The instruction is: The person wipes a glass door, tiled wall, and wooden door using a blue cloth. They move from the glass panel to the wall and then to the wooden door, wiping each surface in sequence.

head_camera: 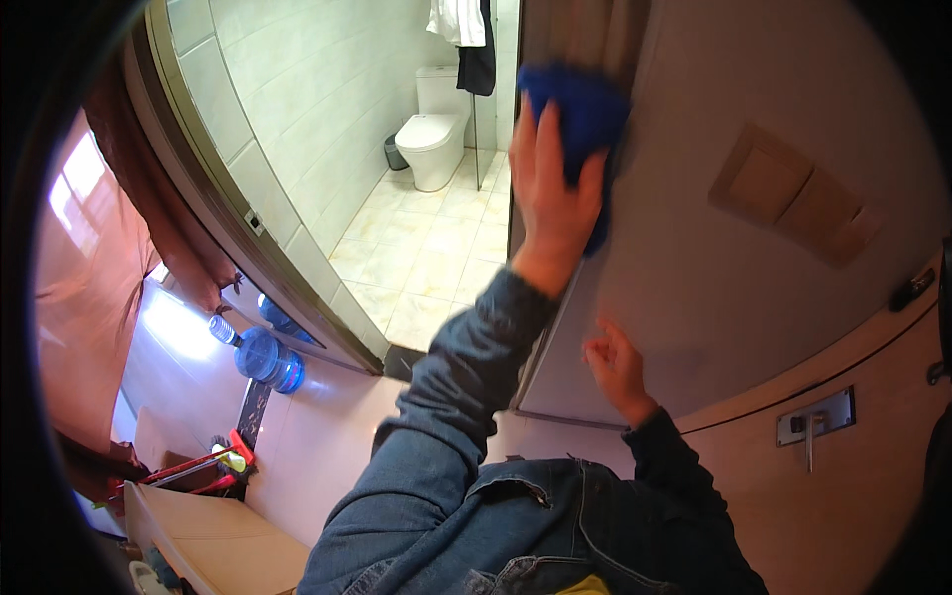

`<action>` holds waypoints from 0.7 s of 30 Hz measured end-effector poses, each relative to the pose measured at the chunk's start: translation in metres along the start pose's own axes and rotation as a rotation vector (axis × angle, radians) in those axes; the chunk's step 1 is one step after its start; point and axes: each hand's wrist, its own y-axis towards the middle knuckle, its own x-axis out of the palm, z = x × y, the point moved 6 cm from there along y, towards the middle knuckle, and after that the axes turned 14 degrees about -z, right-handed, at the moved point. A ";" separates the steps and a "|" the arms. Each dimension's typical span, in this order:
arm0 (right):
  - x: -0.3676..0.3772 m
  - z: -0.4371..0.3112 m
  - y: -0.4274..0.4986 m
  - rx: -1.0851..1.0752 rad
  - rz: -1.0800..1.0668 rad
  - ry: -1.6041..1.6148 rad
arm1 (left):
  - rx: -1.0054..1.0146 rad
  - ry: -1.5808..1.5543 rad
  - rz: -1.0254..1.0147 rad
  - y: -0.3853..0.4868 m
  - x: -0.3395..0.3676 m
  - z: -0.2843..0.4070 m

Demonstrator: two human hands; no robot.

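Note:
My left hand (554,197) is raised and presses a blue cloth (587,123) on the brown door frame (587,33), at the right side of the bathroom doorway. The cloth spreads beyond my fingertips and hangs down beside the hand, against the edge of the pale wall (669,297). Lower and further right, my right hand (621,372) is in front of that wall with nothing in it, its fingers partly bent. Whether its fingertips touch the wall I cannot tell. A wall switch plate (796,193) is to the right of the cloth.
Through the doorway are a white toilet (435,149), a grey bin (396,152) and hanging clothes (476,67). A large blue water bottle (271,361) lies on the floor at left, near a red-handled broom (242,450) and a wooden table (223,528). A door handle (811,439) is at right.

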 end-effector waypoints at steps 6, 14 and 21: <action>0.004 0.022 -0.025 0.111 -0.038 -0.057 | -0.258 -0.107 -0.286 -0.194 -0.023 -0.051; 0.009 0.009 -0.025 0.042 -0.103 -0.107 | -0.086 -0.174 -0.208 -0.091 -0.013 -0.041; 0.012 0.003 -0.023 0.035 -0.087 -0.114 | 0.251 0.074 0.033 0.120 -0.011 0.036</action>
